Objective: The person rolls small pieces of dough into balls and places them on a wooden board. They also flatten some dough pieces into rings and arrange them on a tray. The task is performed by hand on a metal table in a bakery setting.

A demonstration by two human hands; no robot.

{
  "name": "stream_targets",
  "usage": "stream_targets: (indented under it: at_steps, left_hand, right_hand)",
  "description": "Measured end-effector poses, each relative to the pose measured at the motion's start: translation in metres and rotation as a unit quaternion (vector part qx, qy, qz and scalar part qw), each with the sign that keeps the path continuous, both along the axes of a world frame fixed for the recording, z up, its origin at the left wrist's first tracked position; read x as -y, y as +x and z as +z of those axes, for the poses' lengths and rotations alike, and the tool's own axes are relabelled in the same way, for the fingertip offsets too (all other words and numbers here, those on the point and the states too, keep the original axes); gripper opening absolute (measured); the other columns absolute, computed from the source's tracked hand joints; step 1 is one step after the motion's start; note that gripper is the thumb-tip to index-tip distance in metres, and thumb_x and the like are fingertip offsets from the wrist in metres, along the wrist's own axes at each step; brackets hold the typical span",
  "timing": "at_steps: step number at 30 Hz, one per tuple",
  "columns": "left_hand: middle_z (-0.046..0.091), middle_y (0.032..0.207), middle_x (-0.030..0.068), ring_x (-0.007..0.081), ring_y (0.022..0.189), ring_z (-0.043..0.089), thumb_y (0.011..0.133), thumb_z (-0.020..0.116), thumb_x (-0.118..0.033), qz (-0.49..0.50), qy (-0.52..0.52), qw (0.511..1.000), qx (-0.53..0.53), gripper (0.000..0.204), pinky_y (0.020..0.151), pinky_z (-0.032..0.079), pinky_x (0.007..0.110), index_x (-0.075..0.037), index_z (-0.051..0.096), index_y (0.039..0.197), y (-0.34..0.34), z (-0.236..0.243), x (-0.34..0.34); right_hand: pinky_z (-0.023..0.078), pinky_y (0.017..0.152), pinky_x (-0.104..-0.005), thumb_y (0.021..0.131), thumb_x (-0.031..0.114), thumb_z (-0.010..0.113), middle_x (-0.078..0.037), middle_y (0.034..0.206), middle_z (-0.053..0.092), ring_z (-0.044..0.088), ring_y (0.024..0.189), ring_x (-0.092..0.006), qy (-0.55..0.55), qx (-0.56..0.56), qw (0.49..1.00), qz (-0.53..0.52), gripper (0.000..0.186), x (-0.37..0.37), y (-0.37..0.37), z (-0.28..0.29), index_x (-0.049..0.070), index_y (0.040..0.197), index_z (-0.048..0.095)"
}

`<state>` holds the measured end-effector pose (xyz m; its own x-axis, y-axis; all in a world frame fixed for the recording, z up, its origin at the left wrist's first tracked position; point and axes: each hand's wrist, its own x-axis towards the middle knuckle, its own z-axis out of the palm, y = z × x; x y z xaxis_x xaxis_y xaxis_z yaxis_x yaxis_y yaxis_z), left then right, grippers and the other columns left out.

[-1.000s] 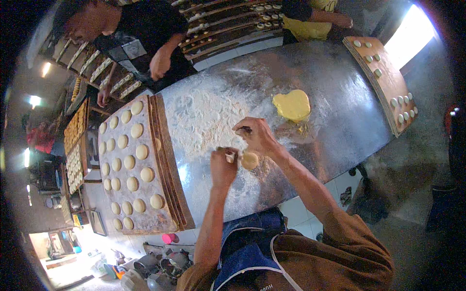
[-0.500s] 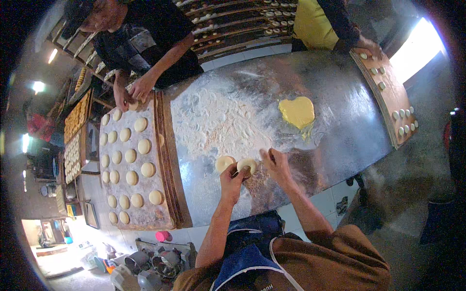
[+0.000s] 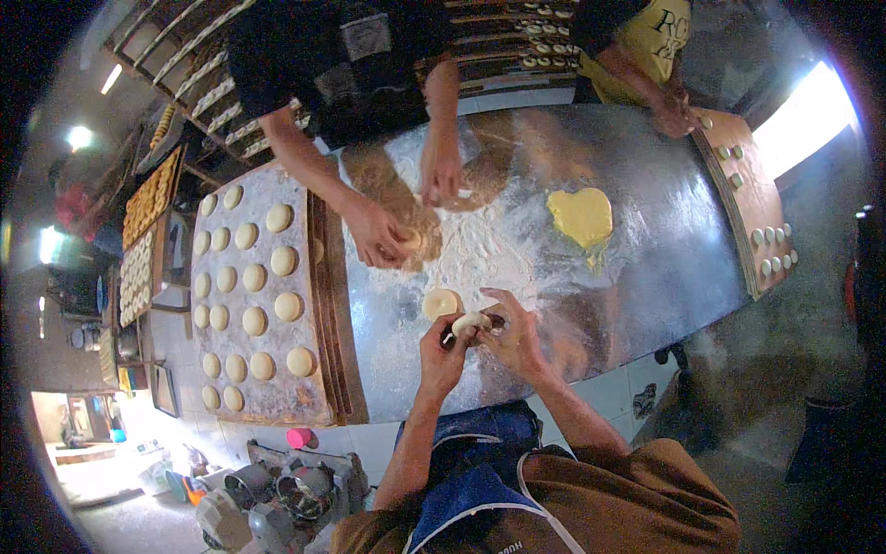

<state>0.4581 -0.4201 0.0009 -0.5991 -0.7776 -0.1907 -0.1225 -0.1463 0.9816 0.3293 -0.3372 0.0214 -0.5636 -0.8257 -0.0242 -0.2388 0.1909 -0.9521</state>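
Over the near edge of the metal table, my left hand [image 3: 443, 360] pinches a small round of pale dough [image 3: 472, 322] from its left side. My right hand [image 3: 515, 345] grips the same piece from the right, with one finger raised away from it. Whatever lies under the fingertips is hidden. Just beyond my left fingers, a flat dough disc [image 3: 442, 304] with a dimpled top rests on the table. White flour [image 3: 475, 254] spreads over the surface past both hands.
A yellow heart-shaped mass [image 3: 581, 218] lies right of the flour. Stacked boards [image 3: 318, 305] with dough rounds fill the table's left end. Another board [image 3: 746, 198] lies at the right end. Across the table, a co-worker's hands [image 3: 383, 238] reach into the flour; another person stands far right.
My right hand has come left onto the dough piece in my left hand. The co-worker opposite has moved both hands from the left boards to the flour.
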Motion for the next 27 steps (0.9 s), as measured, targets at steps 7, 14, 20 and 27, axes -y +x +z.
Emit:
stream_targets:
  at_steps: [7, 14, 20, 27]
  left_hand:
    - [0.062, 0.115, 0.0133, 0.0196, 0.101, 0.063, 0.09, 0.063, 0.002, 0.019, 0.178, 0.968, -0.174, 0.045, 0.084, 0.055, 0.034, -0.006, 0.042, 0.129, 0.026, 0.0, 0.005]
    - [0.065, 0.108, 0.0115, 0.0218, 0.103, 0.064, 0.078, 0.073, -0.007, -0.076, 0.144, 0.97, -0.182, 0.051, 0.076, 0.054, 0.031, -0.01, 0.043, 0.119, 0.064, -0.001, 0.019]
    - [0.059, 0.083, 0.003, 0.0207, 0.067, 0.062, 0.093, 0.055, -0.027, 0.114, 0.004, 0.985, -0.128, 0.019, 0.051, 0.047, 0.037, -0.011, 0.047, 0.1, 0.091, -0.005, 0.034]
    - [0.047, 0.073, 0.0045, 0.0169, 0.069, 0.048, 0.098, 0.048, -0.04, 0.232, 0.204, 0.917, -0.251, 0.038, 0.06, 0.041, 0.032, -0.007, 0.046, 0.079, 0.151, -0.007, 0.054]
  right_hand:
    - [0.054, 0.074, -0.0333, 0.078, 0.004, 0.067, -0.012, 0.1, 0.064, 0.064, 0.078, -0.0195, 0.035, 0.184, 0.969, 0.163, 0.065, 0.005, 0.009, -0.001, 0.008, 0.138, 0.041]
    - [0.052, 0.074, -0.0331, 0.089, 0.024, 0.057, -0.009, 0.1, 0.065, 0.062, 0.09, -0.0212, 0.143, 0.172, 0.97, 0.095, 0.039, 0.027, 0.036, -0.026, 0.005, 0.122, 0.054]
    - [0.047, 0.058, -0.0276, 0.099, 0.036, 0.044, -0.007, 0.078, 0.064, 0.058, 0.064, -0.0153, 0.048, 0.349, 0.936, 0.021, 0.045, 0.046, 0.093, -0.021, -0.001, 0.085, 0.066]
    - [0.052, 0.067, -0.0307, 0.099, 0.054, 0.04, -0.009, 0.074, 0.061, 0.062, 0.073, -0.0163, 0.065, 0.247, 0.965, -0.066, 0.06, 0.085, 0.175, -0.012, 0.001, 0.083, 0.064]
